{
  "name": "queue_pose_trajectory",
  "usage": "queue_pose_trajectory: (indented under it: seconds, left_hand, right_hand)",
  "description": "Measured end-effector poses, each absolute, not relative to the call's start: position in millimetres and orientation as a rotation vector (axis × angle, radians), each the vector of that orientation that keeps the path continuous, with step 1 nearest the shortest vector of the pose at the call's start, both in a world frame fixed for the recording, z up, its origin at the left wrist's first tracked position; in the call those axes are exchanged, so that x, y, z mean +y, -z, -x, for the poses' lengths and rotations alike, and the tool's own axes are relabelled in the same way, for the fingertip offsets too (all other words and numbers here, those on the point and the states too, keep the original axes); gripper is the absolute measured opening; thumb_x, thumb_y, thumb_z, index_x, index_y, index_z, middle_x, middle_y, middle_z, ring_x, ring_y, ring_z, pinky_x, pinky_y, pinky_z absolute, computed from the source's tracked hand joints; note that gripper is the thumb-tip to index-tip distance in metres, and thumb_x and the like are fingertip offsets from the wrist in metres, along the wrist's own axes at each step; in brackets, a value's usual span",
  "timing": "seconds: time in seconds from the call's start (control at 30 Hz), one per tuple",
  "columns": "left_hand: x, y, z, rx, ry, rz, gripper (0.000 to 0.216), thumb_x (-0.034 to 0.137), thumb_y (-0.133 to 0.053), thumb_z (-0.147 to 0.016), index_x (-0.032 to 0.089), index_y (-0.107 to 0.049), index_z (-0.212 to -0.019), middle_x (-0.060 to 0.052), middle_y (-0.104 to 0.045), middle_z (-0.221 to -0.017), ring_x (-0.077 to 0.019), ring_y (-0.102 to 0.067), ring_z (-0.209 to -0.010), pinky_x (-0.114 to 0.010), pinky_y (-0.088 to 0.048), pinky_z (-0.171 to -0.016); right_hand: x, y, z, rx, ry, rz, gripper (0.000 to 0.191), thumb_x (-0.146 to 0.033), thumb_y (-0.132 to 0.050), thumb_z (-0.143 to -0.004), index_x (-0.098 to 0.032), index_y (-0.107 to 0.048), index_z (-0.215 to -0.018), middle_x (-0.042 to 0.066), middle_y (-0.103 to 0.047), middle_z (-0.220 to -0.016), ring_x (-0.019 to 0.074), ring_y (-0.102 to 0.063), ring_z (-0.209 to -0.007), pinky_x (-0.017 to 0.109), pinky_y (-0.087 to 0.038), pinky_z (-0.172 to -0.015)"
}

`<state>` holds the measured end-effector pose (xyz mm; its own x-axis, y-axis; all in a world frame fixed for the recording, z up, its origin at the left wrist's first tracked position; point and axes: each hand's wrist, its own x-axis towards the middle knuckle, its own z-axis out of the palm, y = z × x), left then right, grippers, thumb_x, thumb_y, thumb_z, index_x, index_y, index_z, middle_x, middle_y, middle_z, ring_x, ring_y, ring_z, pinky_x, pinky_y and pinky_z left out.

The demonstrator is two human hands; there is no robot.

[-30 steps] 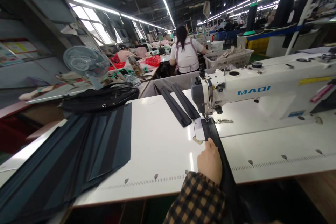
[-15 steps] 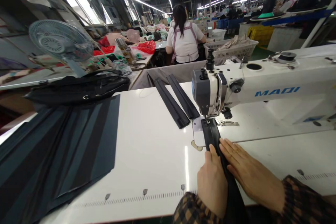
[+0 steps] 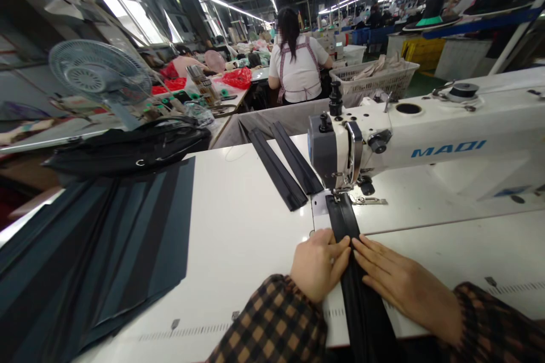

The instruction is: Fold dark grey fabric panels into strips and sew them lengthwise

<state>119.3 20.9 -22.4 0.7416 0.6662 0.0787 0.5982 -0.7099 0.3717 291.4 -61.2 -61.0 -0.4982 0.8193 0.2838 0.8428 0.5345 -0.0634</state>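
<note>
A narrow black fabric strip (image 3: 347,221) runs from under the presser foot of the white sewing machine (image 3: 426,136) towards me and off the table's front edge. My left hand (image 3: 317,264) rests on the strip's left edge, fingers curled and pressing down. My right hand (image 3: 404,283) lies flat on its right edge with fingers stretched out towards the needle. Both hands sit a short way in front of the presser foot.
Two finished black strips (image 3: 283,167) lie behind the needle. A stack of dark fabric panels (image 3: 106,249) covers the table's left side, with a black bag (image 3: 128,150) behind it. A fan (image 3: 100,76) stands at the left. A person (image 3: 298,65) sits ahead, beside a white basket (image 3: 374,82).
My right hand came into view and settled on the strip. My left hand shifted left and turned, its fingers now pointing across at the strip's edge.
</note>
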Motion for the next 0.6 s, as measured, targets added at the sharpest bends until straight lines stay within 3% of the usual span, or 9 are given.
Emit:
queue_pose_trajectory:
  seconds: [0.13,0.2,0.37,0.6]
  left_hand:
    - [43.6,30.5,-107.6,0.695,-0.484,-2.800,0.024,0.031,-0.047,-0.083,0.023,-0.063,-0.100,-0.009,-0.050,-0.119,-0.0248,-0.043,-0.113,-0.041,-0.041,-0.092]
    - [44.6,37.9,-105.4,0.667,-0.479,-2.825,0.027,0.029,-0.046,-0.084,0.021,-0.060,-0.105,-0.010,-0.042,-0.129,-0.0247,-0.035,-0.122,-0.041,-0.036,-0.099]
    - [32.9,50.8,-107.9,0.745,-0.345,-2.909,0.037,0.024,-0.039,-0.088,0.015,-0.042,-0.124,-0.014,-0.035,-0.135,-0.0240,-0.029,-0.126,-0.044,-0.033,-0.101]
    - [25.9,55.2,-113.3,0.806,-0.333,-2.912,0.046,0.023,-0.037,-0.088,0.008,-0.026,-0.130,-0.018,-0.028,-0.137,-0.0225,-0.017,-0.129,-0.040,-0.035,-0.101]
  right_hand:
    - [-56.6,60.9,-303.9,-2.430,-0.100,1.404,0.041,-0.029,-0.040,-0.088,-0.018,-0.040,-0.127,0.002,-0.038,-0.133,0.0161,-0.028,-0.125,0.032,-0.036,-0.101]
    - [-51.8,65.0,-309.9,-2.310,-0.126,1.533,0.042,-0.030,-0.037,-0.089,-0.018,-0.037,-0.129,0.004,-0.036,-0.135,0.0158,-0.028,-0.125,0.033,-0.036,-0.101]
    - [-44.0,75.2,-307.3,-2.344,0.080,1.653,0.048,-0.028,-0.032,-0.089,-0.011,-0.025,-0.134,0.010,-0.027,-0.139,0.0219,-0.020,-0.128,0.047,-0.031,-0.101]
    - [-42.5,68.7,-300.8,-2.436,0.150,1.579,0.049,-0.023,-0.032,-0.088,-0.007,-0.024,-0.134,0.011,-0.022,-0.141,0.0211,-0.018,-0.129,0.040,-0.033,-0.102]
